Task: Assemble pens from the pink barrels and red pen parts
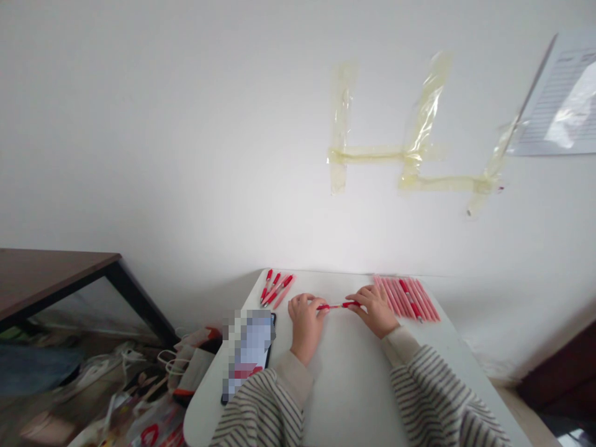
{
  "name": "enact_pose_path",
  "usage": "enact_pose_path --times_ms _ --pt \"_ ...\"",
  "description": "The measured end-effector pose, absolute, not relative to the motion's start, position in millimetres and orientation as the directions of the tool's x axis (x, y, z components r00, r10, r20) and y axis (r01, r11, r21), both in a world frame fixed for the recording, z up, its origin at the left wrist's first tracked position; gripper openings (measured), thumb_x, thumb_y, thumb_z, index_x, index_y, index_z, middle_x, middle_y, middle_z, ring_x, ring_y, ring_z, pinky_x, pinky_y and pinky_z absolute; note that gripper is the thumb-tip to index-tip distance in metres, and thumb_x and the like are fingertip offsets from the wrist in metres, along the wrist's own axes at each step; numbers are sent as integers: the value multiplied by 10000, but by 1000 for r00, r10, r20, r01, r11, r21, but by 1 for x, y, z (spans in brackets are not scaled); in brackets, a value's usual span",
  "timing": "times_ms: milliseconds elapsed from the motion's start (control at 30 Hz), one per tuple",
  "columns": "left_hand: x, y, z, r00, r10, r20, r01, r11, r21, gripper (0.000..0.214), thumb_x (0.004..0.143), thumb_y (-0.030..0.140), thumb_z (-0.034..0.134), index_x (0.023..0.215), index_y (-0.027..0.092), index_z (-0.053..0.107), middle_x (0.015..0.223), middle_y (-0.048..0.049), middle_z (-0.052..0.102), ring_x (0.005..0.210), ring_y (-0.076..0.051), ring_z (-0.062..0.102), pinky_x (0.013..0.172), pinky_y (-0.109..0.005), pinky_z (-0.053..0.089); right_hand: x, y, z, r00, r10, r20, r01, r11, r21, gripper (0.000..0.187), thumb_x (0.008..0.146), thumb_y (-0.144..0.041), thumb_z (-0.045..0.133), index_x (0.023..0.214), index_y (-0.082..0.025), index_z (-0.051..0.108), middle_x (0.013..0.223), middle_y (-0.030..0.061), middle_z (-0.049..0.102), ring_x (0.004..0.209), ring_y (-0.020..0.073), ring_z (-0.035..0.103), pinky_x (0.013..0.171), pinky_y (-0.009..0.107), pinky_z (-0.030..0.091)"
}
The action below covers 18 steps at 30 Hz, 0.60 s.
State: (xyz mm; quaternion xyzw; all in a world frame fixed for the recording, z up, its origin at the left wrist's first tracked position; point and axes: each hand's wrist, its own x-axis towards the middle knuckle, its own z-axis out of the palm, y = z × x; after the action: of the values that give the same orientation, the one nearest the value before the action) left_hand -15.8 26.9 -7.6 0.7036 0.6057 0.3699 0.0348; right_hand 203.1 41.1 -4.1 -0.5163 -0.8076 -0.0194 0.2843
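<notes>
Above the white table [347, 372], my left hand [307, 323] pinches one red piece of a pen [323, 307] between thumb and fingers. My right hand [376, 310] grips the other red barrel part [352, 304] facing it. A thin refill [336, 306] spans the gap between the two parts. Right of my right hand, several pink pens or tubes [393, 297] lie in a row, with a darker red pen [410, 299] across them. Beyond my left hand is a loose group of red and pink pens [278, 289].
A phone [270, 347], partly blurred out, lies by my left forearm. Behind the table is a white wall [209, 155] with yellowed tape [372, 153] and a paper sheet [535, 112]. A brown desk [56, 273] and cluttered bags [153, 410] are at the left.
</notes>
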Motion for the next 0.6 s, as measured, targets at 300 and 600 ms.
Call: enact_pose_path --times_ms 300,600 --pt "-17 27 -10 -17 876 482 831 -256 494 105 828 293 684 900 306 759 1006 -43 615 1011 -240 466 952 -405 362 204 40 0 -317 814 487 818 495 -294 130 923 -273 621 1034 -289 687 1034 37 724 1098 274 546 1037 514 360" --pt "-17 26 -7 6 875 484 820 -282 499 132 847 283 659 953 290 738 1016 -42 628 1018 -234 485 964 -403 368 203 43 -5 -310 793 525 840 487 -240 221 987 -393 529 1012 -299 727 982 43 713 1050 251 560 1032 487 362"
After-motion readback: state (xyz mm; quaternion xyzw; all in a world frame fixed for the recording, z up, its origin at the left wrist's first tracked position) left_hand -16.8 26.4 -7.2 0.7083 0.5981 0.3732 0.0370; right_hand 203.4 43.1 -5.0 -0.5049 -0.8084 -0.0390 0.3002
